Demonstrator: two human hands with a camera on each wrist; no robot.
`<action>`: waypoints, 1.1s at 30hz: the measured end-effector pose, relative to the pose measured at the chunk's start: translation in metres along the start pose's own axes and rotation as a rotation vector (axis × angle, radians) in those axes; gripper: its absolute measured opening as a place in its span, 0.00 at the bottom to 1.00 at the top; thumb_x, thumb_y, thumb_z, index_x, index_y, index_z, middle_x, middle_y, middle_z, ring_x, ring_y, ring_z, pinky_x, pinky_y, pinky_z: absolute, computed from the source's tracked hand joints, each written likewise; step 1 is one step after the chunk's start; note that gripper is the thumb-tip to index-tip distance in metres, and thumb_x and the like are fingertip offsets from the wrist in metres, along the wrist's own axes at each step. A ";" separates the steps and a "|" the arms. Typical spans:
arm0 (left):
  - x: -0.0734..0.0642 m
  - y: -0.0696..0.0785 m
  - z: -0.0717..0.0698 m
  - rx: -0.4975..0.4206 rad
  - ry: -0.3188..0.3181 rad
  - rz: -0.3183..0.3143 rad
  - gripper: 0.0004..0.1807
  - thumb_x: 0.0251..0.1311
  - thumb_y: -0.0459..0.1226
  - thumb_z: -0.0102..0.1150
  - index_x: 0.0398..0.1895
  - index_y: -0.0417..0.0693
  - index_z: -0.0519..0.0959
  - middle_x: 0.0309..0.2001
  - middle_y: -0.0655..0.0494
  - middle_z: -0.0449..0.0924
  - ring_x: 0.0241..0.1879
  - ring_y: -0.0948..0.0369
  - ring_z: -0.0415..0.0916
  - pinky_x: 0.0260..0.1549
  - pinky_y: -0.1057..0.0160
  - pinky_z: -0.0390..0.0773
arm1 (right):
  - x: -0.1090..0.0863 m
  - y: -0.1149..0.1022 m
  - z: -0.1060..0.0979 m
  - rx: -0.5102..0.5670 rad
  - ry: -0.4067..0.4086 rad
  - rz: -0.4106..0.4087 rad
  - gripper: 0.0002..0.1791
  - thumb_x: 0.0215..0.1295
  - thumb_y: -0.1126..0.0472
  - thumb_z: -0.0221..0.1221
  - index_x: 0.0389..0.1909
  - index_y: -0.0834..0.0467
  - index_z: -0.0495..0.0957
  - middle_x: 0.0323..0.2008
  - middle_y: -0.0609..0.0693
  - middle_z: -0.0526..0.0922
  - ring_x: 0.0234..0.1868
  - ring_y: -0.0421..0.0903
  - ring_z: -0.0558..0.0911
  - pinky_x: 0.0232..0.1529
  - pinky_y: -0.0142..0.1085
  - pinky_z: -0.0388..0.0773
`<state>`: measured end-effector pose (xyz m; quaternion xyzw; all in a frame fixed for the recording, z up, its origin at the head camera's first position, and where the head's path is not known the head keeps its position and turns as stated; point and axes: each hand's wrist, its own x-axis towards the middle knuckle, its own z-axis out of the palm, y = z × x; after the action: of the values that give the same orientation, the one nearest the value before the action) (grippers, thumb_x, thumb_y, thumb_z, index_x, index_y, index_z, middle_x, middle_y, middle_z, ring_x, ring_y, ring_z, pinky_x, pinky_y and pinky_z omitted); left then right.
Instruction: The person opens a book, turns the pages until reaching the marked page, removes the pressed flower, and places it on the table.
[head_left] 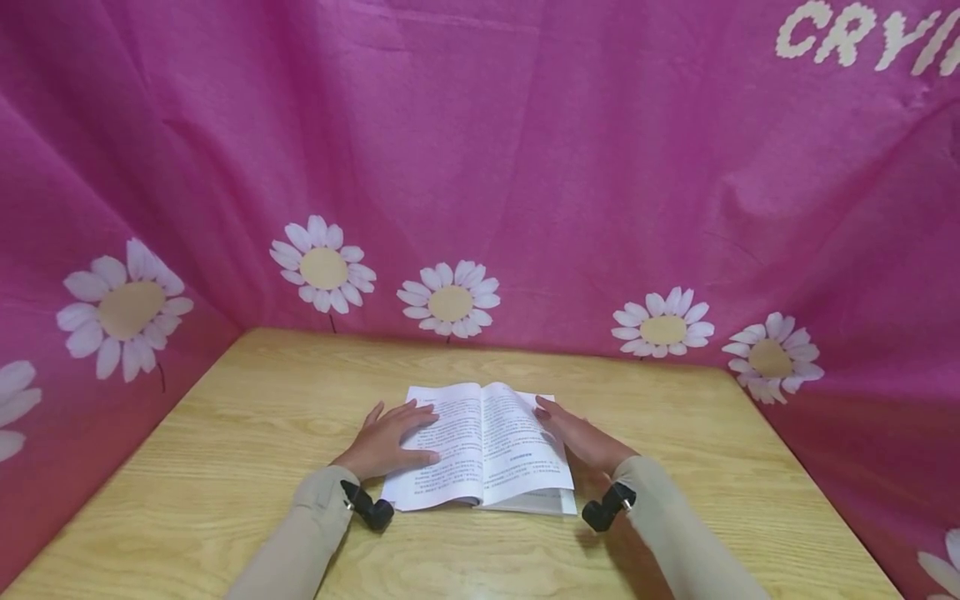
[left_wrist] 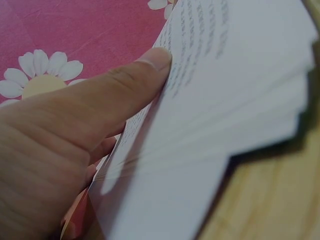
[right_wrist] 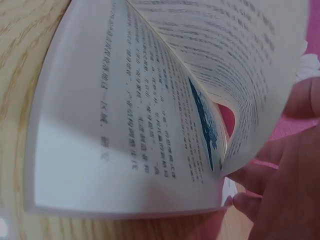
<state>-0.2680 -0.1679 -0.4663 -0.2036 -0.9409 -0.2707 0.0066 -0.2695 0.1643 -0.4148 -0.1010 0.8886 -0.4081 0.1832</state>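
Note:
An open book (head_left: 480, 446) with printed pages lies on the wooden table, between both hands. My left hand (head_left: 390, 442) rests on the left page with its fingers spread. In the left wrist view, the thumb (left_wrist: 125, 85) lies on the printed page, and the other fingers are mostly hidden beneath it. At the book's right edge is my right hand (head_left: 588, 433), its fingers fairly straight and touching the page edge. In the right wrist view, a raised page (right_wrist: 240, 60) curves up beside the right fingers (right_wrist: 250, 177). A page with a dark blue picture (right_wrist: 205, 125) shows below it.
The light wooden table (head_left: 225, 467) extends around the book. A pink cloth (head_left: 480, 167) with white daisies hangs behind the table and along both sides. Small black devices (head_left: 372, 506) are worn at both wrists, over beige sleeves (head_left: 296, 533).

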 end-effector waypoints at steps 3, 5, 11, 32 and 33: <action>0.000 0.000 0.000 -0.008 -0.001 -0.001 0.40 0.49 0.64 0.64 0.65 0.59 0.73 0.69 0.63 0.65 0.74 0.58 0.49 0.69 0.42 0.32 | -0.001 0.001 0.000 0.071 -0.012 0.022 0.32 0.75 0.43 0.36 0.77 0.46 0.48 0.74 0.50 0.56 0.76 0.53 0.44 0.70 0.60 0.31; 0.000 -0.001 0.001 -0.008 0.001 0.003 0.40 0.49 0.64 0.63 0.65 0.59 0.73 0.69 0.63 0.66 0.73 0.58 0.50 0.69 0.42 0.32 | -0.002 0.001 0.001 0.082 -0.029 0.008 0.31 0.74 0.52 0.39 0.77 0.46 0.48 0.74 0.50 0.56 0.76 0.53 0.44 0.70 0.61 0.29; -0.001 0.000 0.000 -0.004 0.001 0.009 0.40 0.50 0.64 0.63 0.65 0.59 0.73 0.69 0.62 0.65 0.73 0.57 0.50 0.69 0.41 0.32 | -0.005 0.001 0.004 0.124 -0.111 -0.037 0.43 0.58 0.64 0.45 0.77 0.46 0.47 0.74 0.51 0.55 0.76 0.55 0.44 0.69 0.63 0.31; -0.001 0.001 -0.001 -0.003 -0.002 0.012 0.39 0.50 0.63 0.64 0.65 0.59 0.72 0.70 0.62 0.64 0.73 0.57 0.50 0.69 0.40 0.32 | -0.005 0.009 0.007 -0.156 0.042 -0.320 0.60 0.56 0.42 0.65 0.77 0.54 0.35 0.77 0.51 0.41 0.76 0.52 0.41 0.71 0.58 0.36; -0.001 0.001 -0.001 -0.004 0.000 0.011 0.39 0.50 0.63 0.64 0.65 0.59 0.73 0.70 0.61 0.64 0.73 0.57 0.50 0.69 0.40 0.32 | -0.004 0.008 0.007 -0.137 0.060 -0.315 0.61 0.56 0.43 0.66 0.77 0.54 0.34 0.77 0.50 0.40 0.76 0.51 0.41 0.72 0.56 0.38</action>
<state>-0.2673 -0.1681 -0.4652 -0.2088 -0.9392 -0.2725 0.0078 -0.2627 0.1658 -0.4243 -0.2389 0.8927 -0.3730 0.0829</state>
